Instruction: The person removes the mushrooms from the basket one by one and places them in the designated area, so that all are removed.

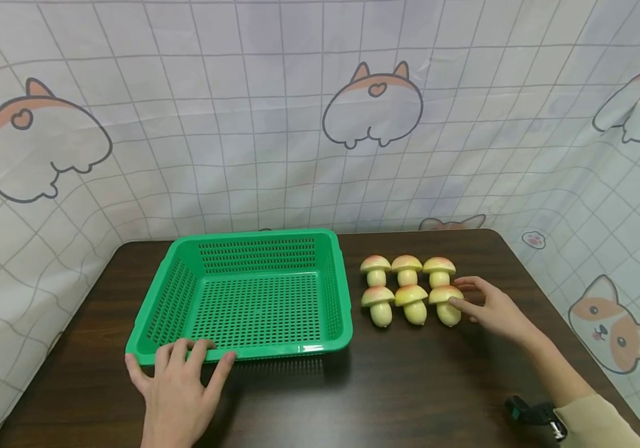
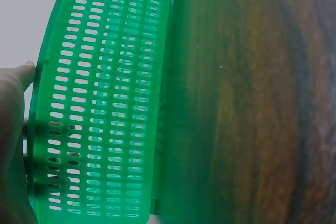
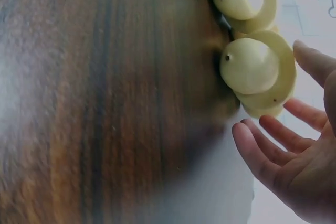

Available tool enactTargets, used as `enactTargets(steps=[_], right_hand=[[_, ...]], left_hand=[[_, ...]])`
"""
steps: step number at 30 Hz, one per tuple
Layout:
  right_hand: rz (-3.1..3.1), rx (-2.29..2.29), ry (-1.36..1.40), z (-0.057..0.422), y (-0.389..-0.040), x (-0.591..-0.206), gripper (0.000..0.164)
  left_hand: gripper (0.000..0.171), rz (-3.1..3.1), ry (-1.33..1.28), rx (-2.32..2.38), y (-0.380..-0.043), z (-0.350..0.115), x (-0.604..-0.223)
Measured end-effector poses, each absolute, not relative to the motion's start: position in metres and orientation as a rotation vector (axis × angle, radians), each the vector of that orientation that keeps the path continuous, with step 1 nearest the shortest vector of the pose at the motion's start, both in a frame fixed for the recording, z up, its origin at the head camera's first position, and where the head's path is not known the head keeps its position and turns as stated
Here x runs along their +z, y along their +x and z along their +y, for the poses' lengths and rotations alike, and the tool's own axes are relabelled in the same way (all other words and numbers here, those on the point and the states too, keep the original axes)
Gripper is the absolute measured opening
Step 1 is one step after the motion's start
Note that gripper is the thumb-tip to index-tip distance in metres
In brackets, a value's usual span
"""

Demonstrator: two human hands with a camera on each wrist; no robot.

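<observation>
A green plastic basket [image 1: 342, 311] with slotted walls stands on the dark wooden table, nothing inside it. My left hand [image 1: 180, 389] grips its front rim near the left corner; several fingers hook over the rim, and dark finger shapes show through the slots in the left wrist view. Toy mushrooms [image 1: 411, 303] with yellow, red-tinged caps lie in two rows to the basket's right. Beside the front-row mushroom at the right end [image 3: 249, 66], my right hand [image 1: 490, 308] spreads its fingers and thumb around the cap without closing on it.
A dark wooden table [image 1: 398, 386] bears everything. Behind and at both sides hangs a white gridded cloth [image 1: 275, 168] with cartoon dogs. A black strap-like device [image 1: 535, 414] sits at the right wrist, by a beige sleeve [image 1: 596, 423].
</observation>
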State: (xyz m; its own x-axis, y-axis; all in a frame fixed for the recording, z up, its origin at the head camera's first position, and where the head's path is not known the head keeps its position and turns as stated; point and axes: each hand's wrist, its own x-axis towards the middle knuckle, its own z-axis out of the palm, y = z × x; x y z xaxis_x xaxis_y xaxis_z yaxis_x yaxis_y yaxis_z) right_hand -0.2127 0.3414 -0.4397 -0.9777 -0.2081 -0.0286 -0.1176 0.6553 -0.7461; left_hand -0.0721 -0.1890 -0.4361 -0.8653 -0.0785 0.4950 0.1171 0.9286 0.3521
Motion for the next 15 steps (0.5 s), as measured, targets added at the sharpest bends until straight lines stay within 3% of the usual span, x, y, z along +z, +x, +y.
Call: enactTargets(steps=[8,15], right_hand=[[2.848,-1.085,-0.292,0.344,-0.213,-0.424,0.062],[2.954,-0.910,-0.397,0.359,-0.217,-0.412,0.060]], left_hand=[[0.034,-2.550,-0.029,-0.548,-0.071,-0.199,-0.433],[0.037,-2.570,-0.059,-0.510,-0.074,-0.221,-0.424]])
